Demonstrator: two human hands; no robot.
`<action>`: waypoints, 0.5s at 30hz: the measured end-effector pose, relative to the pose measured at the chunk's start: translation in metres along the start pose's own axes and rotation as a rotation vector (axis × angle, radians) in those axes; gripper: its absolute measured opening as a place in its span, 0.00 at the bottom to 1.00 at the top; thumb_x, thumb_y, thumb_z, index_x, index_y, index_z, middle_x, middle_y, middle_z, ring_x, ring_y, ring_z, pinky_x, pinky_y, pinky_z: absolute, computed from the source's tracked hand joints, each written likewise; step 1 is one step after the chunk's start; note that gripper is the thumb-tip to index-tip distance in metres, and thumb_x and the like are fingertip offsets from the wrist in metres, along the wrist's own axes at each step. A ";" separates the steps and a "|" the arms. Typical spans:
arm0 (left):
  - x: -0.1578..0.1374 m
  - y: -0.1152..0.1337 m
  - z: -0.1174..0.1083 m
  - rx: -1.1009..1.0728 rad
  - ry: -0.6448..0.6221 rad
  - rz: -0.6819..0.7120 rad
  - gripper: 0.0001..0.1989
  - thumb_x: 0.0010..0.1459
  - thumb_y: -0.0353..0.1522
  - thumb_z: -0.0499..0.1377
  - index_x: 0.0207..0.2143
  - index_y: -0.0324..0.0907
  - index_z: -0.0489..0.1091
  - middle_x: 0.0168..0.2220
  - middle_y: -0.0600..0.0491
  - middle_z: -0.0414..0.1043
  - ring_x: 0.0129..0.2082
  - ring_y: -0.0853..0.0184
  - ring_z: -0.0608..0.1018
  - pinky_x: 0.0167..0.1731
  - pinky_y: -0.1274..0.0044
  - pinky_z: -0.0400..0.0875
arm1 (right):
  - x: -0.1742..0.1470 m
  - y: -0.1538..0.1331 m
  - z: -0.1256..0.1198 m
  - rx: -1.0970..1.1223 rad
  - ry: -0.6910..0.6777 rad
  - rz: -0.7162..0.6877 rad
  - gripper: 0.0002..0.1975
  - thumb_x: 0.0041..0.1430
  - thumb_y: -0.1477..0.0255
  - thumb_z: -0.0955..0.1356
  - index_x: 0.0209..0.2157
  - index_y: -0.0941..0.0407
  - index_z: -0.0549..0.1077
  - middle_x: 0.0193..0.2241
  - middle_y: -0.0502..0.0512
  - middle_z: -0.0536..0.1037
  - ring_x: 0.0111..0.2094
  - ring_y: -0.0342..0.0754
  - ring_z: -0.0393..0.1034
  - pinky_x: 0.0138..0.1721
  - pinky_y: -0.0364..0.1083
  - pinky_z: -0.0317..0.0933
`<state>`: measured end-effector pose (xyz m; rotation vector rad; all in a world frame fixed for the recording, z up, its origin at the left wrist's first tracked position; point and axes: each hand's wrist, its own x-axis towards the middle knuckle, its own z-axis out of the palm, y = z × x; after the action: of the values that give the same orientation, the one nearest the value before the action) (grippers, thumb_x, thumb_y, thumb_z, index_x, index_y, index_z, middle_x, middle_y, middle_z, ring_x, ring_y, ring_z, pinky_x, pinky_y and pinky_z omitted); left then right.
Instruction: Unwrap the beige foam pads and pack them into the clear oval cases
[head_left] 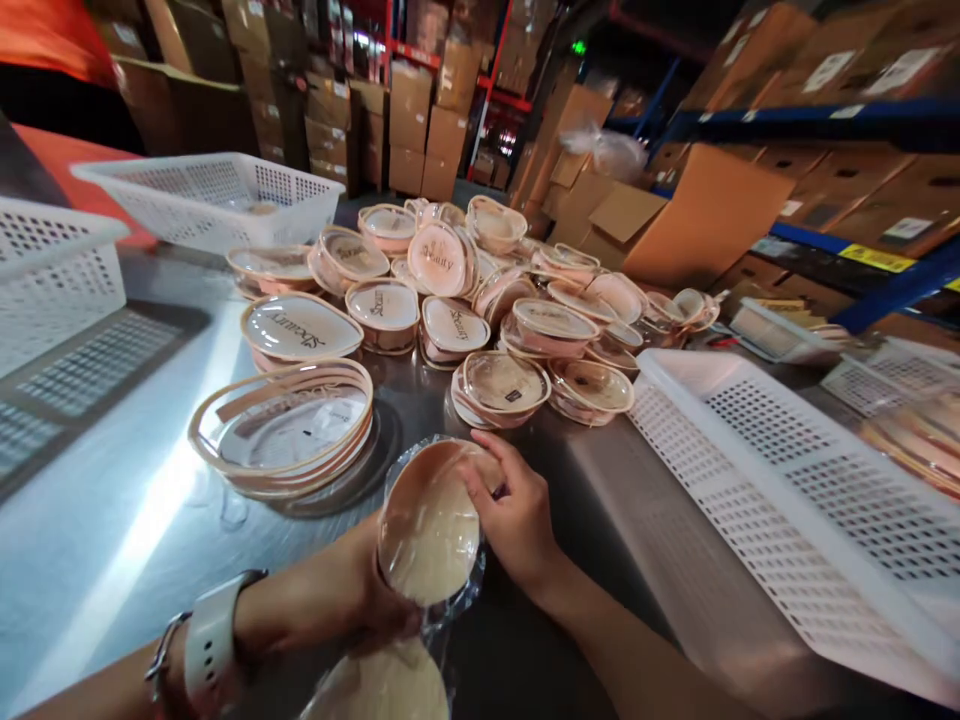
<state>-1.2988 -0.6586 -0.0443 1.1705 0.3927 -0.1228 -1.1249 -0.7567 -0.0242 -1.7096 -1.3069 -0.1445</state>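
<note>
Pinching the far right edge of a round cream-and-pink piece (pixel 431 530) in clear plastic film (pixel 471 592), the right hand (pixel 521 515) has its thumb bent over the rim and its index finger stretched along the edge. The left hand (pixel 382 600) is against the left and near side of this piece, but its fingers are mostly hidden, so I cannot tell how firmly they close. The round piece is tilted above the near middle of the metal table (pixel 161 400), and its cream inside is visible. Below it, at the near edge, appears a second cream round piece (pixel 386 685), also with clear film. On the left wrist are a white watch (pixel 214 640) and a bracelet (pixel 159 660). Just beyond the left forearm lies a large clear-topped oval pouch (pixel 292 430) with pale piping. Farther in the middle, many pink clear-topped pouches (pixel 386 305) are heaped together, and several have "beauty" lettering. One white perforated basket (pixel 720 480) is at the right, and two white baskets (pixel 195 215) are at the left. Far behind stand cardboard boxes (pixel 411 110), and blue shelving (pixel 810 240) is at the far right.
</note>
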 end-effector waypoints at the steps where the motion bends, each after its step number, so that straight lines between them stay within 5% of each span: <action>1: 0.000 0.000 0.000 -0.016 -0.008 0.016 0.41 0.39 0.25 0.66 0.59 0.41 0.62 0.25 0.60 0.70 0.22 0.72 0.67 0.21 0.81 0.59 | 0.001 0.000 0.000 0.012 0.015 0.007 0.12 0.62 0.72 0.69 0.47 0.57 0.77 0.42 0.55 0.84 0.40 0.46 0.80 0.44 0.41 0.73; 7: -0.002 0.008 0.003 -0.086 0.016 0.016 0.37 0.35 0.24 0.66 0.52 0.43 0.67 0.29 0.58 0.74 0.28 0.68 0.72 0.25 0.79 0.61 | 0.008 0.006 0.001 0.104 0.080 0.160 0.14 0.64 0.64 0.66 0.36 0.57 0.81 0.31 0.56 0.84 0.32 0.47 0.80 0.33 0.39 0.71; 12: 0.007 0.000 0.003 -0.207 -0.082 0.126 0.32 0.37 0.22 0.65 0.49 0.46 0.73 0.37 0.55 0.78 0.44 0.58 0.78 0.46 0.69 0.69 | 0.009 0.017 0.005 0.190 0.101 0.295 0.23 0.64 0.55 0.63 0.39 0.59 0.81 0.38 0.63 0.84 0.40 0.53 0.80 0.41 0.45 0.72; 15: 0.015 -0.007 -0.001 -0.245 -0.102 0.211 0.27 0.39 0.22 0.69 0.45 0.48 0.76 0.42 0.51 0.79 0.49 0.52 0.77 0.48 0.63 0.70 | 0.009 0.020 0.006 0.253 0.101 0.367 0.27 0.63 0.51 0.62 0.43 0.59 0.80 0.42 0.64 0.83 0.44 0.56 0.77 0.47 0.50 0.70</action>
<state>-1.2875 -0.6587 -0.0559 0.9522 0.1864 0.0488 -1.1071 -0.7458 -0.0338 -1.6676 -0.8789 0.1409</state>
